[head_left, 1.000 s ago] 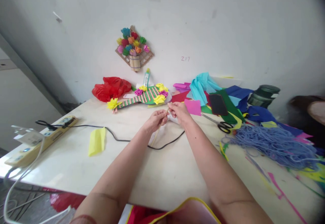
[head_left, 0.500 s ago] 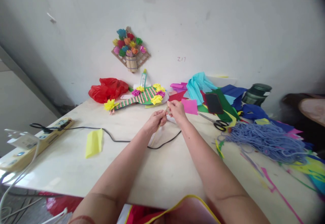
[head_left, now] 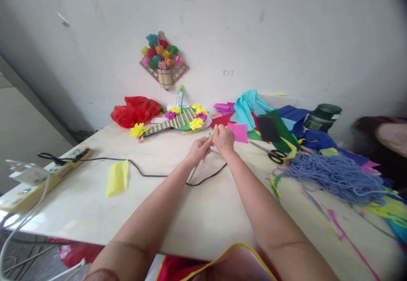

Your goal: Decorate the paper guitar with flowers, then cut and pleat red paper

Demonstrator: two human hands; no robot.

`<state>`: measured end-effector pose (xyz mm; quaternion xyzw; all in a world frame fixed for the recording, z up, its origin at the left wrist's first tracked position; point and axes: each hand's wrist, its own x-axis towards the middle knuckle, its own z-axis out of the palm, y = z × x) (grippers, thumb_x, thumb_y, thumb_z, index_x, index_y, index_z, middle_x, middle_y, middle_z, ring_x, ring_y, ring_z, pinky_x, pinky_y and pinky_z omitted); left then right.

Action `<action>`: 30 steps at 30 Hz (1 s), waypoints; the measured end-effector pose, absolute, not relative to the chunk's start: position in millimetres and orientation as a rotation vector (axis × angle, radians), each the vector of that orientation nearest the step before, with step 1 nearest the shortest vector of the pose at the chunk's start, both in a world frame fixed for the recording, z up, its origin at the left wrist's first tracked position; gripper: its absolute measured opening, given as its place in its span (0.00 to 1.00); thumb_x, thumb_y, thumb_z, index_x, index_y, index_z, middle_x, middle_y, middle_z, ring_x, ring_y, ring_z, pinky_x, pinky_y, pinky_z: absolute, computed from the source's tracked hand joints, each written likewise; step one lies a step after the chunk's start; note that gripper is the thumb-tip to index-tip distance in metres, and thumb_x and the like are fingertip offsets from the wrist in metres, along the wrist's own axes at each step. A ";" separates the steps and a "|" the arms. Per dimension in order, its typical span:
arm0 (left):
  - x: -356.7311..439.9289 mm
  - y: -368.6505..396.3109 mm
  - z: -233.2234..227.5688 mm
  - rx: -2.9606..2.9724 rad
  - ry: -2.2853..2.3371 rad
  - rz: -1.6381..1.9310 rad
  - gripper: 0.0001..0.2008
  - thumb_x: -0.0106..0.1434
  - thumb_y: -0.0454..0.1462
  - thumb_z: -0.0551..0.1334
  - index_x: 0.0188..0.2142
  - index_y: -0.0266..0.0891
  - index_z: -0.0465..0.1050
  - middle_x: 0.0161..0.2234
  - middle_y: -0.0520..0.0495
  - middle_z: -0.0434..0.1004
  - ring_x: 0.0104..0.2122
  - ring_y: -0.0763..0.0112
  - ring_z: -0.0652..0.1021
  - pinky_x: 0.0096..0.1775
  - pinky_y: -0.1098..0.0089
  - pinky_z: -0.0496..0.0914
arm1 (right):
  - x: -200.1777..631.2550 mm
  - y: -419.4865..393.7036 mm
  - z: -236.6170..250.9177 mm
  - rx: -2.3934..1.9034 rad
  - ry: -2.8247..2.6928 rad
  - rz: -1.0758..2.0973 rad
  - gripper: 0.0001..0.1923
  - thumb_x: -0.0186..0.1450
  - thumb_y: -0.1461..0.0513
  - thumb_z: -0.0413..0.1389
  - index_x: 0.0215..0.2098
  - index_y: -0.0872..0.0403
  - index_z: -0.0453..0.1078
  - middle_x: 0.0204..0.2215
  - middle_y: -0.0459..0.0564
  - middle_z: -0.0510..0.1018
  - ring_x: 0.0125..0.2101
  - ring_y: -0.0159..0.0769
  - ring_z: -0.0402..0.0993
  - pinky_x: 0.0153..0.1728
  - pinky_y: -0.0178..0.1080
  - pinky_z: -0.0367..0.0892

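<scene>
Both my hands are together above the middle of the table. My left hand [head_left: 200, 149] is pinched around a thin light-brown stick [head_left: 193, 173], whose lower end slants down toward the black cord. Touching it on the right, my right hand [head_left: 223, 138] is closed with its fingers curled. Something small and pale shows between the fingertips, too small to name. A bit of white material shows under the hands, mostly hidden. Just behind lies a green guitar-shaped craft [head_left: 179, 122] with pink strips and yellow and purple paper flowers. A pink paper square [head_left: 238, 133] is right of my right hand.
Scissors [head_left: 269, 152], a dark phone-like slab [head_left: 269, 129], coloured paper and a heap of blue yarn [head_left: 337, 177] lie on the right. A black cord [head_left: 143, 175] runs from a power strip [head_left: 47, 179]. Yellow paper [head_left: 117, 178] and a red plastic bag [head_left: 136, 112] are on the left.
My right hand has turned and its fingers have curled in more tightly. My left hand has shifted slightly, and the stick below it has tilted a little.
</scene>
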<state>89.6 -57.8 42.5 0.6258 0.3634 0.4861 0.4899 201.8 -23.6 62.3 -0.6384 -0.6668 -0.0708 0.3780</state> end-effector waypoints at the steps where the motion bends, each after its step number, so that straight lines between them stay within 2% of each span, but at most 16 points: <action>1: 90.1 -58.2 42.6 1.539 0.902 1.183 0.19 0.57 0.52 0.56 0.26 0.36 0.63 0.11 0.59 0.56 0.11 0.83 0.54 0.16 0.75 0.46 | 203.2 -24.0 62.2 -1.633 -1.721 -0.219 0.19 0.66 0.59 0.40 0.31 0.57 0.70 0.25 0.55 0.76 0.27 0.36 0.68 0.27 0.34 0.53; 10: 87.7 -50.7 35.6 1.776 1.176 1.118 0.15 0.61 0.45 0.52 0.24 0.38 0.64 0.13 0.56 0.58 0.15 0.78 0.59 0.22 0.74 0.53 | 219.6 -23.3 72.6 -1.681 -1.983 -0.311 0.20 0.65 0.59 0.42 0.31 0.57 0.73 0.27 0.58 0.77 0.29 0.40 0.72 0.28 0.36 0.55; 16: 85.5 -48.2 33.8 2.092 1.451 1.191 0.12 0.59 0.40 0.56 0.20 0.40 0.65 0.18 0.51 0.64 0.21 0.72 0.65 0.27 0.72 0.53 | 220.7 -23.4 71.1 -1.700 -2.029 -0.358 0.19 0.65 0.59 0.42 0.32 0.57 0.74 0.28 0.59 0.78 0.30 0.43 0.74 0.28 0.37 0.56; 20: 86.7 -54.1 37.1 2.125 1.584 1.221 0.10 0.57 0.40 0.59 0.21 0.41 0.66 0.18 0.49 0.65 0.23 0.69 0.66 0.28 0.71 0.52 | 217.8 -23.7 66.0 -1.703 -1.986 -0.360 0.19 0.66 0.59 0.41 0.32 0.57 0.73 0.27 0.58 0.77 0.30 0.41 0.73 0.27 0.36 0.55; 30: 86.1 -48.2 34.5 1.940 1.586 1.288 0.09 0.56 0.40 0.59 0.22 0.40 0.66 0.17 0.52 0.65 0.21 0.72 0.65 0.27 0.72 0.51 | 208.1 -22.3 59.9 -1.640 -1.973 -0.274 0.16 0.67 0.59 0.41 0.36 0.57 0.69 0.31 0.55 0.77 0.32 0.38 0.72 0.27 0.35 0.52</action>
